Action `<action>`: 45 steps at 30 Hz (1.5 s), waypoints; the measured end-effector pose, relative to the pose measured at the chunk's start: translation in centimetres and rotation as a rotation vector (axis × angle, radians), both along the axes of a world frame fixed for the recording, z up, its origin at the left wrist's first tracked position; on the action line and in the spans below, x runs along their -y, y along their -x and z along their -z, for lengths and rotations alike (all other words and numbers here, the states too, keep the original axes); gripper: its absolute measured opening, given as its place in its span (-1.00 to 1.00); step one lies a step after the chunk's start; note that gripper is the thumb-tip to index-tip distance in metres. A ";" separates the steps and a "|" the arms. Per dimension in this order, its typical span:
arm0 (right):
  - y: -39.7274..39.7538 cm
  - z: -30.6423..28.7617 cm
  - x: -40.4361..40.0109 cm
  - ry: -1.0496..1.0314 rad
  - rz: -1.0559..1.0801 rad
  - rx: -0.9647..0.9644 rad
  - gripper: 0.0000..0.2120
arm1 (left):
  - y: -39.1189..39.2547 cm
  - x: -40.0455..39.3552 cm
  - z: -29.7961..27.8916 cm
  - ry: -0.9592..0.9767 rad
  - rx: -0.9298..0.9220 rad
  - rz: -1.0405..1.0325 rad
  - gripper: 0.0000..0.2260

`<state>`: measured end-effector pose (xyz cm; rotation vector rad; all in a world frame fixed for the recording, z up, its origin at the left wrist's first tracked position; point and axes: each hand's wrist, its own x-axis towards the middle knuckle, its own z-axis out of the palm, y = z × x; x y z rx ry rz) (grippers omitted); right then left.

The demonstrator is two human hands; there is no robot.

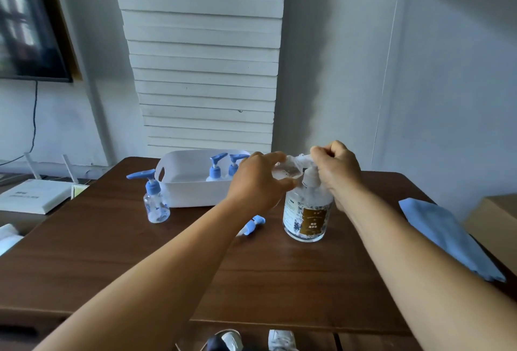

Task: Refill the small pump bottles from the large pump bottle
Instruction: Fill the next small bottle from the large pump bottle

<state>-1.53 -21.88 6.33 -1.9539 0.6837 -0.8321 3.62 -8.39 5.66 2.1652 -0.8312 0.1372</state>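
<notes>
The large clear pump bottle (307, 215) with a brown label stands on the brown table (140, 261). My right hand (337, 169) is closed over its white pump head. My left hand (256, 183) holds a small clear bottle (288, 169), without its pump, tilted under the spout. A loose blue pump (253, 224) lies on the table below my left forearm. Another small bottle with a blue pump (155, 199) stands upright to the left. Two more small pump bottles (216, 169) sit in the white basket (190, 194).
A folded blue cloth (444, 236) lies at the table's right edge. A white box and a router (30, 194) sit off the table to the left. A wall stands right behind the table.
</notes>
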 end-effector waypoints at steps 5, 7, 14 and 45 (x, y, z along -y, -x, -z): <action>0.4 -1.2 0.3 -0.024 -0.049 -0.016 -0.79 | -0.1 0.3 -0.6 0.016 0.023 0.002 -0.53; 0.5 -0.2 -0.2 -0.075 -0.035 0.037 -0.78 | -0.1 0.3 0.0 0.003 0.012 0.004 -0.52; 0.4 -1.8 0.0 -0.038 -0.064 -0.059 -0.77 | -0.4 0.1 -0.5 0.021 0.012 0.002 -0.53; 0.3 0.3 0.1 -0.236 -0.097 0.077 -0.78 | 0.2 0.5 -0.4 0.021 -0.008 -0.007 -0.55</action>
